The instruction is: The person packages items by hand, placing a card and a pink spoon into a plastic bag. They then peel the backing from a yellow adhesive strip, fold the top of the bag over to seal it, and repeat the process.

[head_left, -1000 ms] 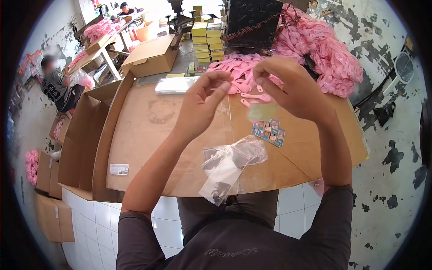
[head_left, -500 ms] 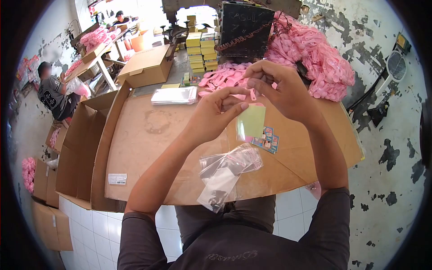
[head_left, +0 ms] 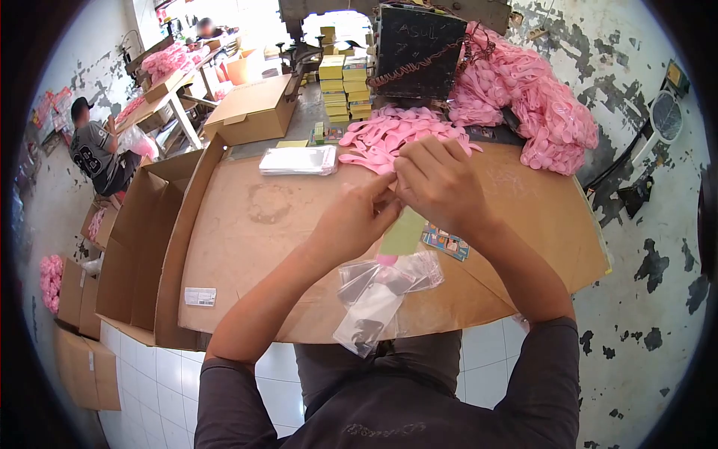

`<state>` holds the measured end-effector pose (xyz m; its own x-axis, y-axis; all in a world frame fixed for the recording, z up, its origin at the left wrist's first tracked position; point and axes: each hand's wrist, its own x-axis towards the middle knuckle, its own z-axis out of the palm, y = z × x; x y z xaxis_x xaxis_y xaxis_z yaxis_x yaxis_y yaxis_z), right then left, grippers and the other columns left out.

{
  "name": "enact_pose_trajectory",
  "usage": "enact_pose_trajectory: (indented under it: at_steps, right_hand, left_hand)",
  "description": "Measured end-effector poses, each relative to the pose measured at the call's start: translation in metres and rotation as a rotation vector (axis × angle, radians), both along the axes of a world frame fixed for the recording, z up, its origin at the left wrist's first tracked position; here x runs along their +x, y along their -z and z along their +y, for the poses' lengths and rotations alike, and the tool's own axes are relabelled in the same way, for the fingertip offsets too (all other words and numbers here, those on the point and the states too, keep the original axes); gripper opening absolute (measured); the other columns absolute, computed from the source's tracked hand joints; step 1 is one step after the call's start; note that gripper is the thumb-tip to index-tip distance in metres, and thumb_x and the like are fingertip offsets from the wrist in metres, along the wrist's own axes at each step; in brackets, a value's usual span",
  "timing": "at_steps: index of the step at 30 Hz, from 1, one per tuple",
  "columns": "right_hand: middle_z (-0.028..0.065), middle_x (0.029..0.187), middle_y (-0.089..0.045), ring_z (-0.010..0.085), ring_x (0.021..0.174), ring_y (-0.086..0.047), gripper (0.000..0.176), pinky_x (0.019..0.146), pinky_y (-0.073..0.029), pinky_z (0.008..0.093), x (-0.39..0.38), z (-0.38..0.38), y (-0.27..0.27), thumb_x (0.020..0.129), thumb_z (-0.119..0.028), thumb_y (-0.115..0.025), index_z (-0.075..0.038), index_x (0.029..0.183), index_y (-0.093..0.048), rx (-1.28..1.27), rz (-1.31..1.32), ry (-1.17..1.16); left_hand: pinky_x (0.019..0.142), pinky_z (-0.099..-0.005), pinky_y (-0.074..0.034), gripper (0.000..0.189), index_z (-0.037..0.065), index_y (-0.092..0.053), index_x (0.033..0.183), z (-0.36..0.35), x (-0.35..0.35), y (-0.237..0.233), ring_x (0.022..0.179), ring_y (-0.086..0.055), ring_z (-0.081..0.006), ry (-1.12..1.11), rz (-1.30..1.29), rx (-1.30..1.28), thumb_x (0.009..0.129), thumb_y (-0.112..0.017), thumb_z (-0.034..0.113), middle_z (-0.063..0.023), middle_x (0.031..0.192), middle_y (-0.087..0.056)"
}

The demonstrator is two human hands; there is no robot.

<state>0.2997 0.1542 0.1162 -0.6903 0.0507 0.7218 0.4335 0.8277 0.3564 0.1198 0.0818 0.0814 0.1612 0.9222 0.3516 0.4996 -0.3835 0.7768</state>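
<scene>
A clear plastic bag with a pale green card [head_left: 404,233] in it hangs below my two hands, slightly tilted. A rounded pink end [head_left: 387,260] shows at its bottom. My left hand [head_left: 360,215] is closed on the bag's upper left edge. My right hand [head_left: 443,187] has its fingers curled at the bag's top, meeting the left fingertips; the exact grip is hidden. Loose clear bags [head_left: 374,303] lie below, nearer my body. Small printed blue cards [head_left: 446,243] lie partly under my right wrist. Beyond my hands are loose pink spoon-shaped pieces [head_left: 389,133].
Wrapped clear bags [head_left: 298,160] lie at the table's back. Stacked cards [head_left: 331,90] stand beside a black box [head_left: 415,52]. Pink bagged pieces [head_left: 550,112] heap at right. An open carton [head_left: 142,254] adjoins the left edge. A person [head_left: 97,146] sits far left.
Both hands have come together at the bag's top, the right moving down and slightly left. The bag with the green card has shifted lower and tilted.
</scene>
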Motion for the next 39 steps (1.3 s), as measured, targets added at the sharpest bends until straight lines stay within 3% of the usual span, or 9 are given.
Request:
enact_pose_trajectory:
  at_steps: [2, 5, 9, 11, 17, 19, 23, 25, 39]
  right_hand:
    - [0.0078, 0.088, -0.056, 0.0219, 0.089, -0.059, 0.015, 0.079, -0.045, 0.0358, 0.002, 0.010, 0.002, 0.079, -0.012, -0.068, -0.004, 0.091, -0.063, -0.137, 0.091, -0.034]
    - [0.0050, 0.086, -0.056, 0.0154, 0.082, -0.058, 0.013, 0.073, -0.045, 0.0317, 0.035, 0.024, -0.003, 0.090, -0.014, -0.066, -0.003, 0.093, -0.061, -0.818, 0.382, -0.132]
    - [-0.0005, 0.089, -0.058, 0.0065, 0.085, -0.057, 0.019, 0.073, -0.046, 0.0239, 0.151, 0.059, -0.005, 0.101, -0.024, -0.065, -0.005, 0.102, -0.061, -1.768, 0.189, -0.405]
    - [0.0032, 0.088, -0.061, 0.0140, 0.085, -0.062, 0.018, 0.075, -0.050, 0.0289, 0.185, 0.088, 0.015, 0.095, -0.016, -0.068, -0.004, 0.107, -0.062, -1.592, 0.374, -0.121]
    - [0.0151, 0.091, -0.068, 0.0348, 0.084, -0.067, 0.031, 0.078, -0.055, 0.0440, 0.202, 0.083, 0.067, 0.087, -0.009, -0.068, -0.001, 0.117, -0.064, -0.216, 0.181, 0.669]
    - [0.0179, 0.097, -0.069, 0.0348, 0.088, -0.067, 0.030, 0.081, -0.054, 0.0431, 0.158, 0.061, 0.054, 0.091, -0.010, -0.066, -0.002, 0.119, -0.067, -0.637, 0.284, 0.505]
    - [0.0100, 0.098, -0.070, 0.0178, 0.086, -0.067, 0.030, 0.075, -0.053, 0.0313, 0.068, 0.010, 0.039, 0.093, -0.012, -0.070, -0.002, 0.121, -0.068, -1.205, 0.137, 0.010]
    - [0.0061, 0.099, -0.069, 0.0114, 0.084, -0.064, 0.032, 0.073, -0.051, 0.0263, 0.038, 0.002, 0.057, 0.093, -0.013, -0.072, -0.002, 0.123, -0.067, -1.268, 0.162, -0.312]
    - [0.0051, 0.110, -0.070, 0.0101, 0.097, -0.067, 0.026, 0.086, -0.056, 0.0260, 0.013, 0.008, 0.099, 0.099, -0.006, -0.066, 0.003, 0.123, -0.065, -1.738, 0.431, -0.469]
  left_hand:
    - [0.081, -0.0281, -0.056, 0.039, 0.000, -0.059, 0.137, -0.004, -0.001, -0.004, 0.089, -0.069, -0.0106, 0.007, 0.033, -0.017, 0.099, -0.066, 0.008, -0.0101, 0.096, -0.076]
    - [0.082, -0.0284, -0.056, 0.036, 0.000, -0.061, 0.136, -0.009, -0.012, -0.001, 0.090, -0.070, -0.0112, 0.037, -0.082, -0.057, 0.101, -0.064, 0.008, -0.0095, 0.098, -0.076]
    - [0.083, -0.0279, -0.057, 0.032, -0.001, -0.062, 0.133, -0.005, -0.042, 0.027, 0.090, -0.070, -0.0109, 0.059, -0.405, -0.153, 0.102, -0.061, 0.008, -0.0085, 0.101, -0.076]
    - [0.082, -0.0271, -0.057, 0.030, -0.002, -0.063, 0.131, -0.004, -0.051, 0.035, 0.090, -0.070, -0.0102, 0.000, -0.461, -0.192, 0.102, -0.061, 0.009, -0.0082, 0.102, -0.076]
    - [0.079, -0.0255, -0.056, 0.028, -0.003, -0.065, 0.126, 0.000, -0.049, 0.057, 0.090, -0.069, -0.0087, -0.027, -0.581, -0.212, 0.102, -0.063, 0.012, -0.0077, 0.105, -0.075]
    - [0.080, -0.0264, -0.057, 0.028, -0.003, -0.065, 0.126, -0.003, -0.044, 0.060, 0.092, -0.069, -0.0094, -0.032, -0.579, -0.234, 0.102, -0.063, 0.011, -0.0087, 0.106, -0.075]
    - [0.083, -0.0260, -0.057, 0.029, -0.003, -0.063, 0.128, -0.006, -0.037, 0.057, 0.095, -0.069, -0.0105, -0.018, -0.593, -0.207, 0.101, -0.063, 0.009, -0.0102, 0.106, -0.075]
    - [0.083, -0.0256, -0.057, 0.031, -0.004, -0.061, 0.130, -0.007, -0.034, 0.059, 0.096, -0.070, -0.0113, -0.009, -0.621, -0.179, 0.101, -0.063, 0.008, -0.0107, 0.106, -0.075]
    - [0.083, -0.0290, -0.060, 0.027, -0.004, -0.064, 0.125, -0.007, -0.025, 0.075, 0.099, -0.070, -0.0147, -0.021, -0.640, -0.215, 0.101, -0.066, 0.009, -0.0106, 0.106, -0.074]
